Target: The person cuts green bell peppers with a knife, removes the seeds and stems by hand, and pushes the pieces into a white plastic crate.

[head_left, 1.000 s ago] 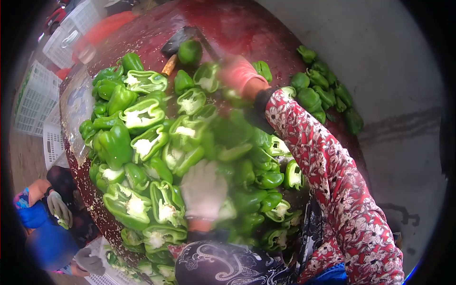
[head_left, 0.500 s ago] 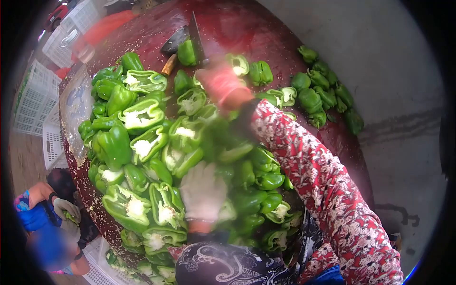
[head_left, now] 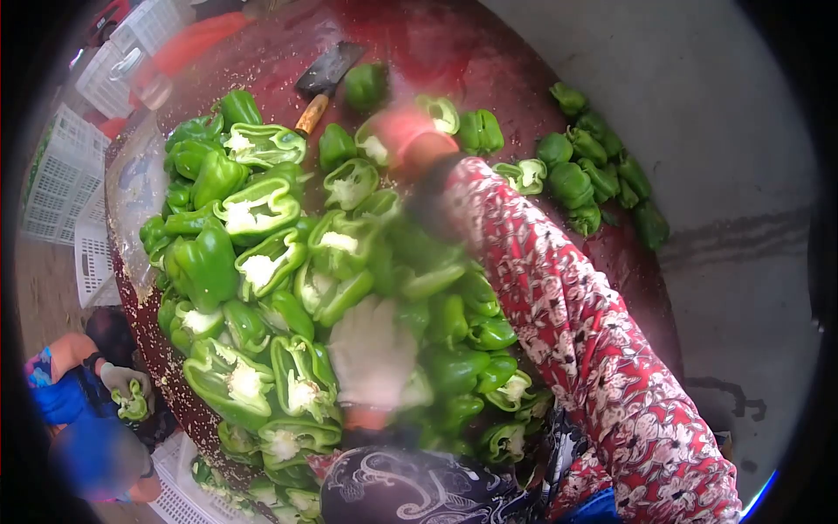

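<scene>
A broad, glossy, dark red table with a curved edge [head_left: 476, 61] fills most of the view. On it spreads a heap of cut, bright green bell peppers [head_left: 231, 375], many with pale, seedy cores facing up. A red sleeve printed with white flowers [head_left: 602, 332] reaches across from the right. Beyond that arm, near the table's right edge, sits a smaller pile of glossy, uncut-looking green peppers [head_left: 572, 185].

The left hand, in a whitish glove [head_left: 374, 354], lies over the near part of the heap, back upward, fingers pointing away from the body; blur hides how far they curl and whether they grip a pepper. The right hand, in a blurred pinkish-red glove [head_left: 410, 141], is at the heap's far end. Its fingers are smeared too, so their spread and any hold they have can't be made out.

A dark-bladed cleaver with a wooden handle [head_left: 330, 72] lies past the right hand and to its left, its long axis slanting, handle toward the heap. Beside the blade sits a rounded green pepper [head_left: 365, 86], beyond the right hand and slightly left, far nearer to it than to the left hand. A pale-cored pepper half [head_left: 373, 144] is just left of the red glove; contact is unclear.
</scene>
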`<state>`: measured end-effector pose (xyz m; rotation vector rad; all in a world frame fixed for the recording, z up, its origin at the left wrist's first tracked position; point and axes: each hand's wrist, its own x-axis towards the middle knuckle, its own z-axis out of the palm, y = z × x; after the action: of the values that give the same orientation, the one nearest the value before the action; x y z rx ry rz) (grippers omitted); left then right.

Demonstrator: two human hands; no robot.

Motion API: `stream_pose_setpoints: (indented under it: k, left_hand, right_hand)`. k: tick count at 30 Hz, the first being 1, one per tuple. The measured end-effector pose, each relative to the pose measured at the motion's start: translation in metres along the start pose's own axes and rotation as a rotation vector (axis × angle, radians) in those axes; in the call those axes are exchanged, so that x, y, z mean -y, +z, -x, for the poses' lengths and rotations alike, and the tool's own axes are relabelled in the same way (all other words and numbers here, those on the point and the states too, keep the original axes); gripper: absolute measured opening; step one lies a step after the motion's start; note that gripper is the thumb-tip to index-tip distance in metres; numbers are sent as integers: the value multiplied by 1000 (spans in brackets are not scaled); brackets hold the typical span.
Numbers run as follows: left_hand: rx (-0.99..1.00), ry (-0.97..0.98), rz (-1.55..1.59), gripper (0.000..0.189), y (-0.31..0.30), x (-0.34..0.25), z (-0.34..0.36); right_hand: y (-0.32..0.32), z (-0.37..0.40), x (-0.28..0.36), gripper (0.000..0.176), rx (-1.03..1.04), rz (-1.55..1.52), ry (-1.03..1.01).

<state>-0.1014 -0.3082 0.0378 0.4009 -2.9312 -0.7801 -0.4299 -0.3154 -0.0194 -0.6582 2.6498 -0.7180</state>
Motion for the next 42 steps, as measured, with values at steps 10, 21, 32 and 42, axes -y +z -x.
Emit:
stream_pose_setpoints:
  k: [10,21,32,42]
  left_hand:
    - [-10,7,-27,31,2,-2,2]
    - [-20,5,-19,33,5,4,2]
    - [-2,7,-40,33,2,6,2]
    - [-60,27,-47,33,8,9,3]
  right_hand:
    - [-28,54,-50,41,-293,-302,-361]
    - [-22,36,43,25,-313,-318,80]
    - [-30,69,20,16,106,469,-382]
    - [-35,169,50,31,-193,-542,-115]
